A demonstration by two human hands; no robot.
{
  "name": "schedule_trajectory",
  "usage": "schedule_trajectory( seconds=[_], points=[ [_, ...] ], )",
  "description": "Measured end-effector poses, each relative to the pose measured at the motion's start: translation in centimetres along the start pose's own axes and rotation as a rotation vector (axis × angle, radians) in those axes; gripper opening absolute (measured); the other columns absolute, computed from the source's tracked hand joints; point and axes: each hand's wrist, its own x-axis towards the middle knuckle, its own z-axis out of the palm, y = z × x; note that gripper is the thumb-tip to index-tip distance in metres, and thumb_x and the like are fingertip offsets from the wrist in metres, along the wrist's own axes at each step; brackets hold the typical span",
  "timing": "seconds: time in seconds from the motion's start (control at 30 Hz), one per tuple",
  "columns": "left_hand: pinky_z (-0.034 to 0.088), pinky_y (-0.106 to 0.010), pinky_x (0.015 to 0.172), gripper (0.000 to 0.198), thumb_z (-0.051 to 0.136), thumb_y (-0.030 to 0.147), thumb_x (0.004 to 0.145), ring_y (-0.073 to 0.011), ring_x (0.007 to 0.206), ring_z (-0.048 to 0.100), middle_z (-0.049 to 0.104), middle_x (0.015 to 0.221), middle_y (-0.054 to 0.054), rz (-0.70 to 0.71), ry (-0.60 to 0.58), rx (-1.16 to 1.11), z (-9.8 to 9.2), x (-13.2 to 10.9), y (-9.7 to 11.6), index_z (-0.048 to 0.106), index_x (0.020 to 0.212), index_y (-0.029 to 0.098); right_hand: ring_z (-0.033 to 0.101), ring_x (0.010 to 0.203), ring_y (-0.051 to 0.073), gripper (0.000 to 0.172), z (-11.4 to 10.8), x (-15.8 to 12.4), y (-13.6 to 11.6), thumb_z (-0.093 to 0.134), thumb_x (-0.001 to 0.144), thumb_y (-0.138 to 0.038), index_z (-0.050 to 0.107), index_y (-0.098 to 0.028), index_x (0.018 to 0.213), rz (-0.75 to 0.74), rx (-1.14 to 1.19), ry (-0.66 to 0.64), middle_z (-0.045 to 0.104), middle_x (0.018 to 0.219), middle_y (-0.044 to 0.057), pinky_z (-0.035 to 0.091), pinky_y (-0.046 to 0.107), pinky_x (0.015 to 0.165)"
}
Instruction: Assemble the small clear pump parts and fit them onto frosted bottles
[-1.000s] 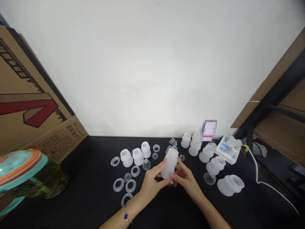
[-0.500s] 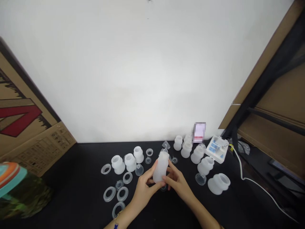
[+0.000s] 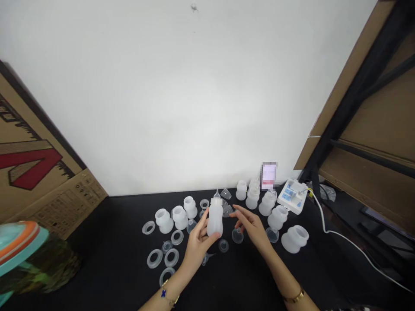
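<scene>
My left hand [image 3: 198, 239] is wrapped round the lower part of a milky white feeding bottle [image 3: 215, 219], held upright with a collar and a thin, pointed clear teat [image 3: 217, 194] on top. Fingers spread and holding nothing, my right hand [image 3: 251, 224] hovers to the right of the bottle. Its fingertips are close to clear plastic caps [image 3: 228, 211], and a round clear dome [image 3: 237, 236] lies just beneath them. A small round clear part [image 3: 223, 245] and a thin-tipped clear teat [image 3: 206, 258] lie on the black table between my forearms.
Several open white bottles [image 3: 164, 221] and clear rings [image 3: 154, 258] are on the left. More white bottles [image 3: 278, 217] stand on the right beside a white case [image 3: 292, 196] with a cable. A jar [image 3: 32, 259] and a cardboard box [image 3: 81, 194] are at far left.
My right hand has let go of the bottle and moved right, its fingers opening. My left hand alone now holds the bottle, which is more upright. The view has shifted slightly.
</scene>
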Motion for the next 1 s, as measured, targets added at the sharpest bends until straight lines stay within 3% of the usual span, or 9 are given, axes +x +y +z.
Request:
schedule_trajectory(
  seconds=[0.17, 0.23, 0.33, 0.43, 0.53, 0.63, 0.73, 0.9, 1.0],
  points=[
    [0.060, -0.031, 0.081, 0.097, 0.085, 0.041, 0.076, -0.0297, 0.108, 0.071, 0.068, 0.133, -0.013, 0.008, 0.010, 0.006, 0.1, -0.1, -0.1, 0.036, 0.158, 0.026, 0.067, 0.074, 0.022, 0.041, -2.0, 0.7, -0.3, 0.069, 0.085, -0.048, 0.076, -0.019, 0.114, -0.078, -0.385, 0.044, 0.078, 0.101, 0.009, 0.054, 0.034, 0.065],
    [0.060, -0.032, 0.083, 0.097, 0.085, 0.040, 0.077, -0.0305, 0.110, 0.070, 0.067, 0.135, -0.013, 0.012, 0.000, 0.004, 0.1, -0.2, -0.1, 0.035, 0.158, 0.026, 0.069, 0.086, 0.025, 0.043, -2.5, 0.6, -0.4, 0.075, 0.081, -0.045, 0.075, -0.022, 0.118, -0.092, -0.495, -0.112, 0.076, 0.110, 0.008, 0.055, 0.035, 0.073],
    [0.060, -0.031, 0.083, 0.096, 0.084, 0.039, 0.078, -0.0305, 0.112, 0.069, 0.066, 0.136, -0.013, 0.006, -0.009, 0.007, 0.2, -0.2, 0.0, 0.035, 0.158, 0.025, 0.066, 0.110, 0.030, 0.060, -3.2, 0.4, -0.5, 0.083, 0.072, -0.040, 0.070, -0.027, 0.128, -0.057, -0.546, -0.376, 0.069, 0.130, 0.007, 0.056, 0.037, 0.082],
    [0.060, -0.030, 0.080, 0.095, 0.084, 0.039, 0.078, -0.0291, 0.108, 0.071, 0.068, 0.133, -0.013, -0.003, -0.016, 0.023, 0.3, -0.4, 0.1, 0.035, 0.158, 0.025, 0.058, 0.127, 0.033, 0.072, -3.7, 0.5, 0.0, 0.088, 0.062, -0.030, 0.068, -0.026, 0.131, -0.029, -0.619, -0.489, 0.064, 0.140, 0.009, 0.047, 0.045, 0.105],
    [0.060, -0.031, 0.081, 0.092, 0.083, 0.038, 0.078, -0.0286, 0.107, 0.071, 0.069, 0.130, -0.012, -0.002, -0.021, 0.027, 0.4, -0.5, 0.2, 0.038, 0.157, 0.025, 0.056, 0.131, 0.036, 0.061, -3.9, 0.8, 0.6, 0.088, 0.059, -0.021, 0.076, -0.023, 0.118, 0.001, -0.629, -0.503, 0.064, 0.141, 0.010, 0.037, 0.048, 0.115],
    [0.059, -0.032, 0.085, 0.091, 0.083, 0.038, 0.078, -0.0288, 0.110, 0.070, 0.069, 0.132, -0.011, -0.002, -0.023, 0.021, 0.5, -0.6, 0.2, 0.038, 0.157, 0.026, 0.063, 0.122, 0.033, 0.045, -3.7, 1.0, 0.6, 0.084, 0.066, -0.022, 0.079, -0.023, 0.110, 0.006, -0.589, -0.488, 0.071, 0.131, 0.007, 0.041, 0.046, 0.111],
    [0.060, -0.032, 0.084, 0.092, 0.083, 0.039, 0.078, -0.0296, 0.111, 0.069, 0.069, 0.132, -0.011, -0.003, -0.014, 0.024, 0.4, -0.5, 0.2, 0.037, 0.157, 0.025, 0.068, 0.111, 0.030, 0.048, -3.1, 0.8, -0.1, 0.082, 0.073, -0.029, 0.075, -0.022, 0.119, 0.038, -0.414, -0.417, 0.075, 0.120, 0.006, 0.048, 0.045, 0.103],
    [0.060, -0.031, 0.080, 0.091, 0.082, 0.039, 0.080, -0.0296, 0.109, 0.070, 0.068, 0.132, -0.012, 0.007, -0.011, 0.024, 0.4, -0.4, 0.0, 0.037, 0.158, 0.025, 0.072, 0.100, 0.023, 0.058, -1.7, 0.1, -1.4, 0.080, 0.082, -0.033, 0.062, -0.023, 0.136, 0.182, 0.339, -0.270, 0.075, 0.111, 0.006, 0.054, 0.040, 0.094],
    [0.059, -0.029, 0.076, 0.090, 0.082, 0.040, 0.079, -0.0285, 0.106, 0.071, 0.069, 0.131, -0.012, 0.006, -0.010, 0.034, 0.4, -0.4, -0.1, 0.038, 0.157, 0.025, 0.073, 0.083, 0.019, 0.051, -1.0, 0.0, -1.5, 0.073, 0.089, -0.036, 0.060, -0.026, 0.137, 0.263, 0.656, -0.195, 0.075, 0.095, 0.003, 0.059, 0.034, 0.080]
  ],
)
